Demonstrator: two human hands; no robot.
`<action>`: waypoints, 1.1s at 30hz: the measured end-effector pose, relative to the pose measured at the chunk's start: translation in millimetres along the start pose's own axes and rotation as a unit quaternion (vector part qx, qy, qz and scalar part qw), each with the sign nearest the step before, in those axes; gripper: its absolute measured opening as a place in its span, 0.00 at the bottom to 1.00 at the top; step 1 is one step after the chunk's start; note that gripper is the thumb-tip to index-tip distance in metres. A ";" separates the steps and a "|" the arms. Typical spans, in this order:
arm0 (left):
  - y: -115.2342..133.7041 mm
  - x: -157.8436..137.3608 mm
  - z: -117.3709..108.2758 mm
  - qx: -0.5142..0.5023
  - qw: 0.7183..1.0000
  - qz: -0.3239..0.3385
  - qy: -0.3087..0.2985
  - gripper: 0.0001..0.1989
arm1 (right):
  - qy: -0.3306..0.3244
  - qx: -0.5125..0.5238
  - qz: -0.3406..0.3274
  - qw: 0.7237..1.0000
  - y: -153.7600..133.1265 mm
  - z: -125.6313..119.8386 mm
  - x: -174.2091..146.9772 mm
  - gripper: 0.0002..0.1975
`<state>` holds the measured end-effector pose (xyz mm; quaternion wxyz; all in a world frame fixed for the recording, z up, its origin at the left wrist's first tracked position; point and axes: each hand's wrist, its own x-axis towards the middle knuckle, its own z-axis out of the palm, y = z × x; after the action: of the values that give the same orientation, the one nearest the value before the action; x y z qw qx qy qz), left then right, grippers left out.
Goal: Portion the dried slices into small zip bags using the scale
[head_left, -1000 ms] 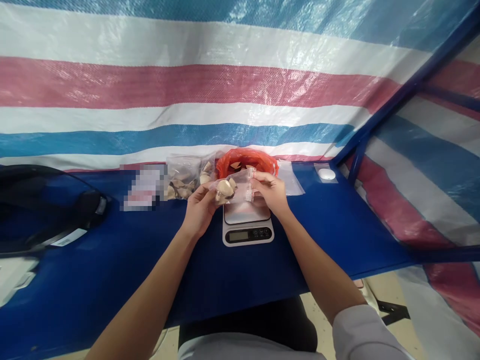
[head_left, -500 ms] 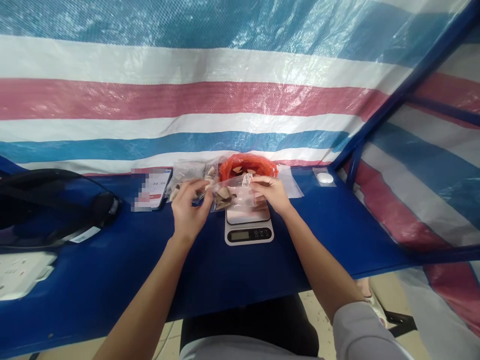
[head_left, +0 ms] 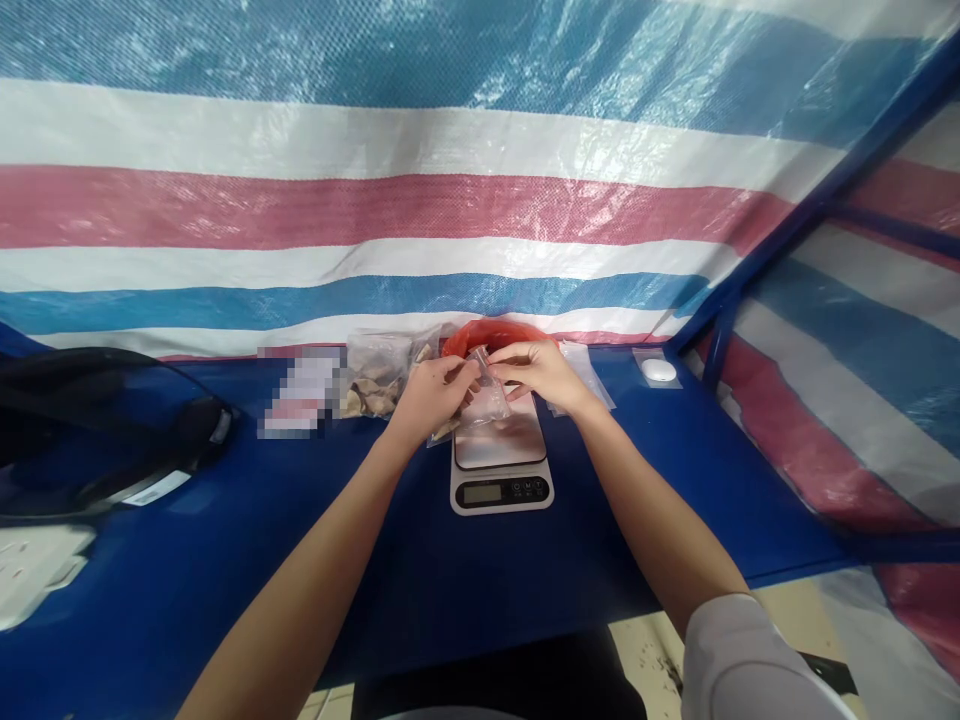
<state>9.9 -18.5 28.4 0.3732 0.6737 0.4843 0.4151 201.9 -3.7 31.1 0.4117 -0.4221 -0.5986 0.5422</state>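
Plastic bag pinched over the scale

My right hand grips the bag near its upper edge, thumb against fingertips. My left hand closes on it from the other side, its fingers bunched close to the right ones. Some tan pieces show under my left hand; the rest of the load is hidden. I cannot tell whether the seal is pressed together, nor whether the bag touches the plate.

The work here seems to be at the bag's edge. To do it well, I judge, I should hold the strip taut with the right pinch, work along it evenly with the left, and let the pieces sit low, away from the seal.

The red bag stands right behind my hands and could crowd the knuckles. Filled bags lie just left of my left hand; thin clear sheets lie under and beyond my right wrist. Farther right is a white oval; at far left, black gear and a white box, both well clear of my wrists. The scale's display is too small to read.
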 end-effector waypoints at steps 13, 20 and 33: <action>-14.3 15.3 -2.4 -0.124 0.986 -0.096 -0.058 0.21 | -0.034 -0.025 0.042 0.998 -0.5 -1.9 8.6 0.11; -14.4 13.7 -7.9 -0.160 0.975 -0.125 -0.087 0.17 | -0.062 -0.080 0.019 0.995 0.2 -1.7 6.7 0.09; -12.2 9.9 -4.5 -0.143 0.980 -0.124 -0.064 0.18 | -0.058 -0.244 -0.020 0.968 -6.1 5.8 -0.5 0.09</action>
<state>3.4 -5.4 21.0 0.5445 0.5731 0.4747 0.3870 196.2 -6.3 36.8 0.2720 -0.4657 -0.7437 0.3949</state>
